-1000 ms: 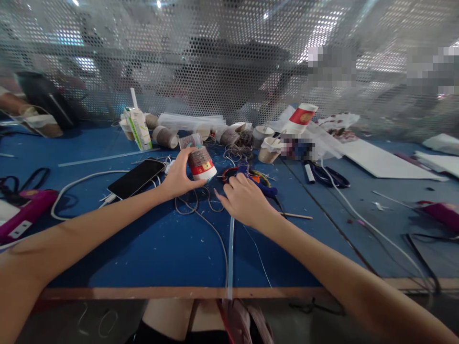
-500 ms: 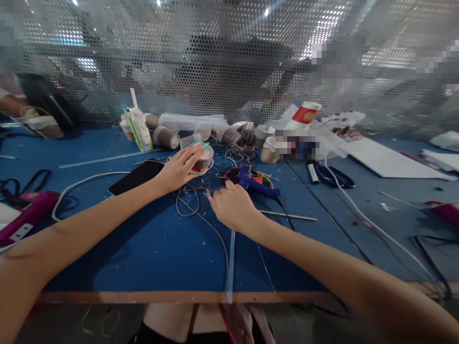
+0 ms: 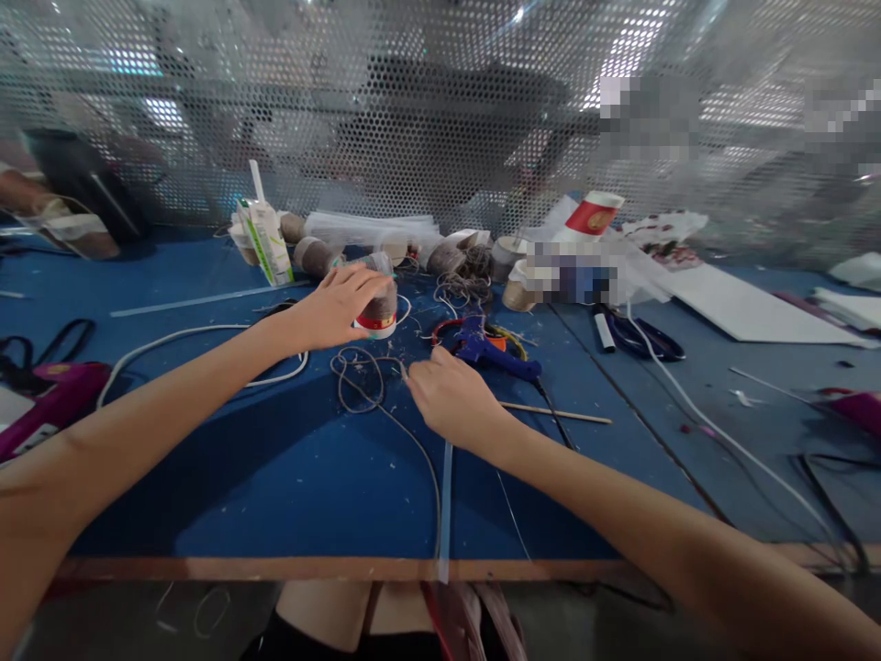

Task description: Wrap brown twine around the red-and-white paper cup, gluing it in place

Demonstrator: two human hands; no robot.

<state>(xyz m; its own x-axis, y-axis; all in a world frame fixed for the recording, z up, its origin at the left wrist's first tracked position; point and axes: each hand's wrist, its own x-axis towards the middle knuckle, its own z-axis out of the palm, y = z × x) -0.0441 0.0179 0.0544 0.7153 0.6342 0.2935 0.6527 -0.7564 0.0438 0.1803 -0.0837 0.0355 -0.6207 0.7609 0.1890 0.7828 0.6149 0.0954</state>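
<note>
My left hand (image 3: 335, 306) rests on top of a twine-wrapped paper cup (image 3: 377, 312) that stands mouth down on the blue table (image 3: 275, 459), fingers curled over it. My right hand (image 3: 451, 399) is closed in a pinch on the loose grey twine (image 3: 358, 381), whose loops lie just left of it. A blue glue gun (image 3: 492, 349) lies just beyond my right hand. A clear glue stick (image 3: 444, 500) runs from under that hand to the table's front edge.
Several wrapped cups (image 3: 313, 257), a drink carton with straw (image 3: 265, 240), a red-and-white cup (image 3: 592, 216) and scissors (image 3: 637, 338) sit at the back by the perforated screen. A pink tool (image 3: 48, 404) and white cable (image 3: 172, 341) lie left. A wooden stick (image 3: 557, 415) lies right.
My left hand turned the cup over and set it mouth down on the table, covering the phone from view. My right hand drew back from the glue gun and pinched the twine.
</note>
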